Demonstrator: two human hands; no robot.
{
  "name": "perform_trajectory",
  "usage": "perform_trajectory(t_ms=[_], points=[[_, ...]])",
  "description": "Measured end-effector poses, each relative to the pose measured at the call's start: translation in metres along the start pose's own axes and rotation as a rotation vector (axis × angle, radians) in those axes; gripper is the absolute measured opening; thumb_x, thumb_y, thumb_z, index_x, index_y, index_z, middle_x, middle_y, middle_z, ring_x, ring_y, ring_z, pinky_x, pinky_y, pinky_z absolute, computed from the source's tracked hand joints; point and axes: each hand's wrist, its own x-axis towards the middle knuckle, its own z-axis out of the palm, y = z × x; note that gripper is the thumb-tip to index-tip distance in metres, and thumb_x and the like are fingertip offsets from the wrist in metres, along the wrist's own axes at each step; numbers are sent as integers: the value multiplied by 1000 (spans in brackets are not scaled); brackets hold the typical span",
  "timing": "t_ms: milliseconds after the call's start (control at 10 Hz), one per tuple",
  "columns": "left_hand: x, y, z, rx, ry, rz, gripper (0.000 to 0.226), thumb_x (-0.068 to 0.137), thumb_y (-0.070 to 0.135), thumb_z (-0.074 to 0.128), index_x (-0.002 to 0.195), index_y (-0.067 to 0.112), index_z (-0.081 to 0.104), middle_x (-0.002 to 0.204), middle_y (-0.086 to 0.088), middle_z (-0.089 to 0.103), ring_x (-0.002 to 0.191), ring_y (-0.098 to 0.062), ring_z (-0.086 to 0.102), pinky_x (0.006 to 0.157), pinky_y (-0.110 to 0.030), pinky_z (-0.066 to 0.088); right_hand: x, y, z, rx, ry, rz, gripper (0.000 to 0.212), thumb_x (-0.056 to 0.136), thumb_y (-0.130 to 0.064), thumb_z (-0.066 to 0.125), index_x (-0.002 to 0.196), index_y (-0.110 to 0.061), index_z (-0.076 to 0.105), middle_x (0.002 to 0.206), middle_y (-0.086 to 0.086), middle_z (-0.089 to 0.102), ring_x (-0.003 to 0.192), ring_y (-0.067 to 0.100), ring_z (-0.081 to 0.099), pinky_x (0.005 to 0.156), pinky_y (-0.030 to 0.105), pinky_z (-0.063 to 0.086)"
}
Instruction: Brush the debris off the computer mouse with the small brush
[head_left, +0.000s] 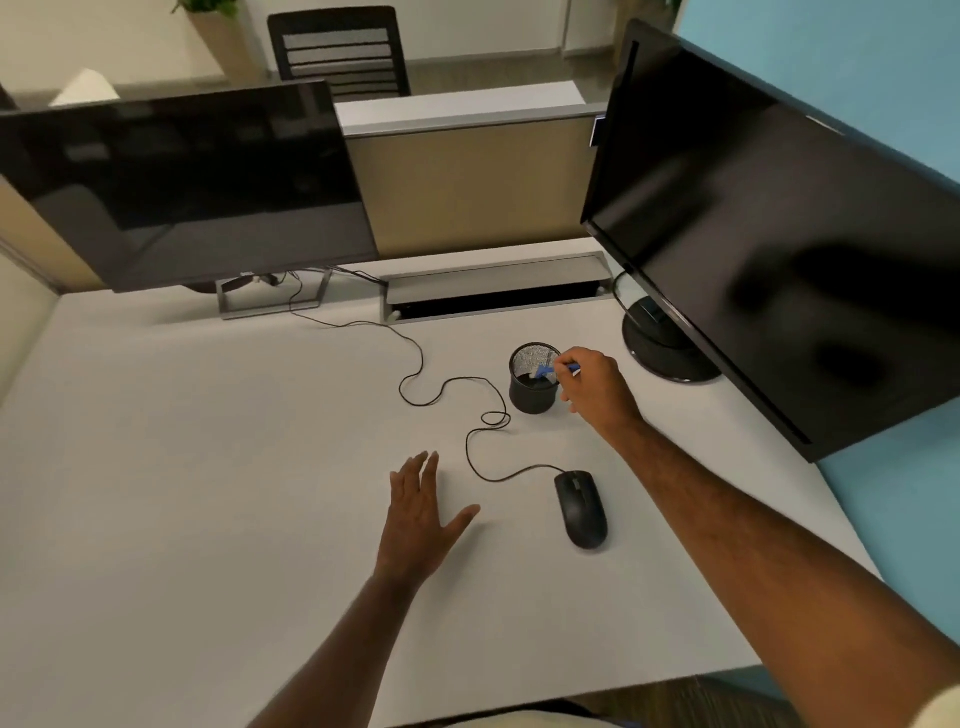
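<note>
No legible writing. My right hand (592, 387) pinches the brush (551, 370) over the cup (532, 395); the mouse (581, 509) lies apart, nearer me. My left hand (423, 512) is flat, fingers spread.

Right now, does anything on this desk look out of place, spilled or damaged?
Nothing looks spilled or broken. The only untidy thing is the mouse cable, which lies in loose loops across the desk between the mouse and the left monitor. Any debris on the mouse is too small to see.

white desk (208, 441) carries wired black mouse (581, 509), mesh pen cup (532, 395), two monitor stands (272, 299) (667, 348).
</note>
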Motion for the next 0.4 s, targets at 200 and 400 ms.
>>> perform_trajectory(t_ms=[200, 400], points=[[-15, 0, -9, -1, 31, -90, 95, 88, 62, 65, 158, 11, 26, 161, -7, 25, 151, -22, 12, 123, -51, 20, 4, 2, 3, 42, -73, 15, 20, 105, -21, 68, 122, -11, 65, 99, 10, 71, 80, 27, 70, 61, 44, 65], [-30, -12, -21, -34, 61, -135, 96, 87, 64, 65, 158, 13, 25, 162, -4, 22, 151, -17, 9, 122, -49, 23, -18, 17, 4, 178, 43, 1, 31, 100, -24, 75, 121, -16, 53, 75, 4, 57, 66, 18, 56, 56, 34, 55]])
